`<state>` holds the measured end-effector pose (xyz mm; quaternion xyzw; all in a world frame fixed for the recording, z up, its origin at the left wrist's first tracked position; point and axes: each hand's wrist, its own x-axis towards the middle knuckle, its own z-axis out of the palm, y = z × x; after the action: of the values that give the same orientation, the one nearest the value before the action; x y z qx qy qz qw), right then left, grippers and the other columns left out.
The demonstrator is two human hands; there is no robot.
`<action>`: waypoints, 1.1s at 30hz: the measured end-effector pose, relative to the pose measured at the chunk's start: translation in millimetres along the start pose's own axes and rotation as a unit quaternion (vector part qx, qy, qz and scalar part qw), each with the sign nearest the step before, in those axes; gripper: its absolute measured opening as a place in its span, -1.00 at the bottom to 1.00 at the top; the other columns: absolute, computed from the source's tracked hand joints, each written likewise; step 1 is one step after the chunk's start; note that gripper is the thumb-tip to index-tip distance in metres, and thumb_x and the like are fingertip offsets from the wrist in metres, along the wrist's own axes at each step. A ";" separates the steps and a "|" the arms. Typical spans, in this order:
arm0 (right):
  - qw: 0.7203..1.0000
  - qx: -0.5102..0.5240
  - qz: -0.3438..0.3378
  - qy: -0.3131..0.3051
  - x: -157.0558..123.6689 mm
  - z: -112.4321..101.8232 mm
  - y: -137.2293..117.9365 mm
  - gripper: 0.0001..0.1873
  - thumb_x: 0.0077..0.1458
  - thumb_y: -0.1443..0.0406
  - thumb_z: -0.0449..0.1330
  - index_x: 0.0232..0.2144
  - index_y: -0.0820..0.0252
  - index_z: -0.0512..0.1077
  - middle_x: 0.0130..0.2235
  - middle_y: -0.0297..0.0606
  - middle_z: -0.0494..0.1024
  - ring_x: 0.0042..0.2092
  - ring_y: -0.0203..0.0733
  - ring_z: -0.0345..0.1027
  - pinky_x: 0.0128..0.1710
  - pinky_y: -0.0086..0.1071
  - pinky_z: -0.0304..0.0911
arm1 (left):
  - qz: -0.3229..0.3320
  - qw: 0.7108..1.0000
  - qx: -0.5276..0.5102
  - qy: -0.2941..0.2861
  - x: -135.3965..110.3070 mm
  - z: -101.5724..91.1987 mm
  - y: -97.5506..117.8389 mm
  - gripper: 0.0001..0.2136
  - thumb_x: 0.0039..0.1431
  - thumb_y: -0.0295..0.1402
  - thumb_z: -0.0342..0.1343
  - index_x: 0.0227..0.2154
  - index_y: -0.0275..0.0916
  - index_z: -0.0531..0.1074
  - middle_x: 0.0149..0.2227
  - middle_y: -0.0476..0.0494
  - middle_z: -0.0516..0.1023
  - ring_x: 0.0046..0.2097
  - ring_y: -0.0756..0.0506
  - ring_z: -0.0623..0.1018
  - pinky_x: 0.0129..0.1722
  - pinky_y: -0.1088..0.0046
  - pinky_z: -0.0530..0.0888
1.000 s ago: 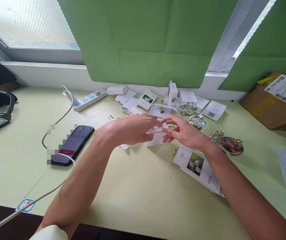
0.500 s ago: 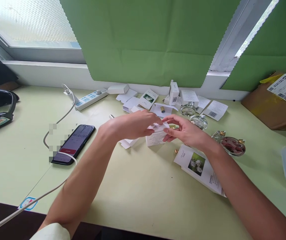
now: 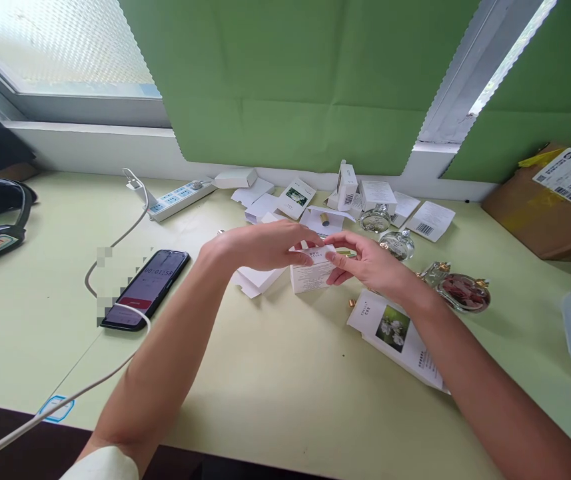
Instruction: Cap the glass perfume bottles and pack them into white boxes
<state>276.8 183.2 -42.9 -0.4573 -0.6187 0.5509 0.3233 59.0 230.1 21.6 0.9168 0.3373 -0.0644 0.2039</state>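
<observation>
A small white printed box (image 3: 310,277) stands upright on the table with both hands around its top. My left hand (image 3: 278,245) comes over it from the left, thumb on the box's upper front edge and fingers along the far side. From the right, my right hand (image 3: 358,260) grips the box's right corner, its thumb on the top and its fingers bent at the side. A white carton piece (image 3: 259,280) lies just left of the box. Near my right wrist, a larger flat white box with a flower picture (image 3: 392,327) rests on the table.
Glass bottles (image 3: 375,220) and one with dark red contents (image 3: 464,292) stand to the right. Flattened cartons (image 3: 296,198) lie along the back. A phone (image 3: 146,290), power strip (image 3: 181,199) and white cable (image 3: 90,390) are left; a cardboard box (image 3: 548,213) sits far right.
The left hand has eased slightly, baring more of the box's printed top, which now looks flat. The right thumb has moved up onto the top edge. The box has stayed in place.
</observation>
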 end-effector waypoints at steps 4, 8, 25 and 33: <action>1.000 -0.002 0.001 0.004 -0.3 1.5 0.5 -0.62 0.19 0.06 0.17 0.00 0.04 0.34 0.15 -0.21 0.36 -0.34 -0.32 0.52 -0.24 -0.30 0.51 | -0.002 1.000 -0.008 -0.001 2.8 0.9 -1.7 -0.65 0.31 -0.19 -0.05 0.11 -0.07 0.34 -0.04 -0.08 0.54 -0.12 -0.04 0.50 -0.31 0.53 0.30; 1.000 0.002 0.004 0.012 0.8 3.6 2.0 -0.62 0.18 0.08 0.18 0.01 0.04 0.33 0.15 -0.22 0.37 -0.39 -0.38 0.45 -0.33 -0.34 0.48 | 0.000 0.999 -0.046 -0.013 5.8 0.5 -4.0 -0.64 0.28 -0.21 -0.03 0.11 -0.06 0.34 0.03 -0.08 0.51 -0.08 -0.04 0.50 -0.26 0.52 0.32; 0.998 -0.037 0.039 -0.013 3.5 6.6 8.8 -0.50 0.21 -0.09 0.06 0.08 -0.01 0.26 -0.15 -0.28 0.44 -0.37 -0.30 0.40 -0.32 -0.33 0.42 | -0.015 0.999 -0.042 -0.029 4.7 1.2 -8.2 -0.61 0.31 -0.03 -0.10 0.07 -0.04 0.38 0.00 -0.08 0.52 -0.11 -0.04 0.49 -0.29 0.52 0.31; 0.999 -0.026 0.033 -0.013 1.7 7.2 5.6 -0.53 0.21 -0.05 0.08 0.06 0.02 0.26 -0.06 -0.26 0.37 -0.37 -0.34 0.37 -0.38 -0.37 0.42 | -0.003 0.997 -0.063 -0.034 6.4 1.1 -7.6 -0.63 0.31 -0.08 -0.10 0.05 -0.07 0.39 -0.01 -0.07 0.53 -0.09 -0.04 0.50 -0.29 0.53 0.31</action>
<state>270.8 181.9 -49.9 -0.4786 -0.6216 0.5511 0.2846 59.0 238.7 16.4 0.8984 0.3362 -0.0744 0.2726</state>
